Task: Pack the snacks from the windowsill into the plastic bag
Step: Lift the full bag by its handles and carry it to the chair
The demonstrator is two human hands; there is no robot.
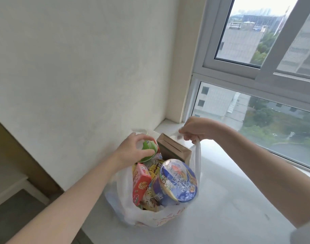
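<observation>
Left hand [133,150]: fingers and thumb curled round a green cup snack [149,150], held tilted at the far-left mouth of the plastic bag [126,199], right over the other contents

Bag: white, semi-transparent, stands on the white windowsill [229,199] against the left wall, mouth open upward

Inside, left to right:
- red snack box [141,184] on end, leaning against the near-left wall of the bag
- yellow printed snack packets [155,170] between the red box and the bowl, partly covered; more yellow packaging shows lower down, can't read it
- blue instant noodle bowl [178,180] lying on its side, lid facing the camera, filling the right half of the bag
- brown paper bag [175,148] upright at the back, behind the bowl and just beside the green cup

Right hand [196,130]: clenched on the bag handle [197,155] at the far-right side, pulling it up taut above the paper bag; the handle strip runs straight down from the fist to the bag's right wall

Hands are apart, one on each side of the bag mouth
</observation>
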